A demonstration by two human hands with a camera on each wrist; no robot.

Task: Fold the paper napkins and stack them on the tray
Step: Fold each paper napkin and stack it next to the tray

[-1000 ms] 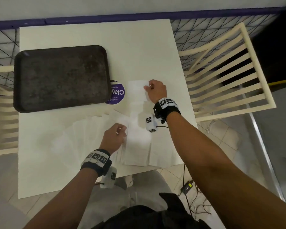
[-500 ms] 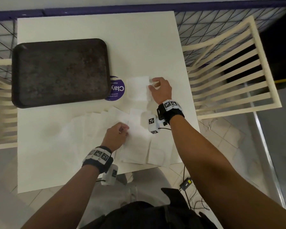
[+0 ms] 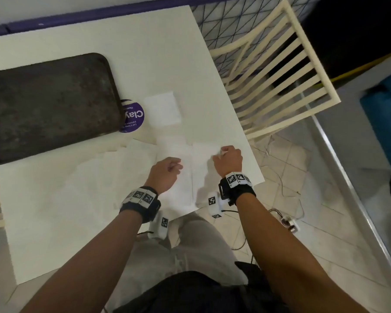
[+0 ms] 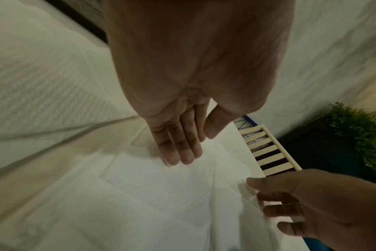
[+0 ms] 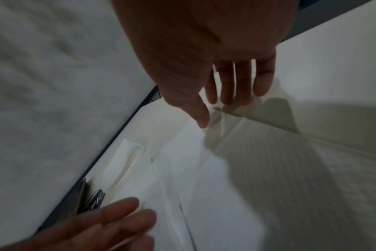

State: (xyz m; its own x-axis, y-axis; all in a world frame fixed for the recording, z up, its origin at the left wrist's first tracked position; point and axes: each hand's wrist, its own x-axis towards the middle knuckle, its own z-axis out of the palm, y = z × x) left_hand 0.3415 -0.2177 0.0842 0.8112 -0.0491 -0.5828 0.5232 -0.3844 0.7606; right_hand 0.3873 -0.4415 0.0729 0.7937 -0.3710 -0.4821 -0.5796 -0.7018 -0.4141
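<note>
A dark tray (image 3: 43,105) lies at the table's far left with nothing on it. One folded white napkin (image 3: 163,109) sits to its right. Several unfolded napkins (image 3: 113,168) fan along the table's near edge. My right hand (image 3: 224,154) pinches the far corner of the rightmost napkin (image 3: 203,168); the paper wrinkles under its fingers (image 5: 242,88). My left hand (image 3: 169,168) hovers on the napkin beside it, fingers (image 4: 178,152) straight and relaxed with the tips at the paper (image 4: 161,195), holding nothing.
A round purple sticker (image 3: 133,117) shows between tray and folded napkin. The white table (image 3: 145,53) ends just right of my right hand. A cream slatted chair (image 3: 275,71) stands to the right. Cables (image 3: 287,222) lie on the tiled floor.
My right hand left the folded napkin by the sticker and came back to the near right napkin, taking its corner. My left hand slid a little right.
</note>
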